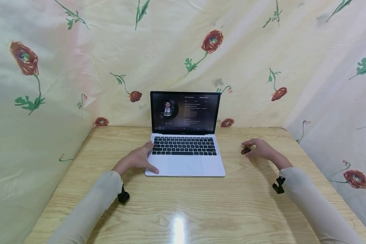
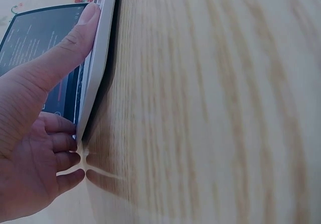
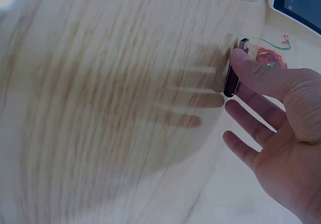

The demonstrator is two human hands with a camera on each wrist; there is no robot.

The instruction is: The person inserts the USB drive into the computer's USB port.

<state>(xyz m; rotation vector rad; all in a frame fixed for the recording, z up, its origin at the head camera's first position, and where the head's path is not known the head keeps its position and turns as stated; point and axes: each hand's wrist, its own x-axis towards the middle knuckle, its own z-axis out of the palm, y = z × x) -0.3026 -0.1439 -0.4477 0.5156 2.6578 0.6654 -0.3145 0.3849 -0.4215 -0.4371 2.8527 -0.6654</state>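
Your right grip pinches the small, glossy, dark stick with a metal plug, right of the silver metal laptop your spread left grip touches; likely light, stiff, slick, so hold its sides.

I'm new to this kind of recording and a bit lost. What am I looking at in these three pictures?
There is no robot here: these are a person's two bare hands. The wide picture comes from a camera worn on the head, looking forward and down. The other two come from cameras on the wrists, each looking at its own hand's work.

On the wooden table stands an open laptop with its screen lit, in front of a flowered cloth. The left hand rests against the laptop's left side, thumb near its front edge. The right hand pinches a small dark stick with a metal end, perhaps a USB drive, to the laptop's right.
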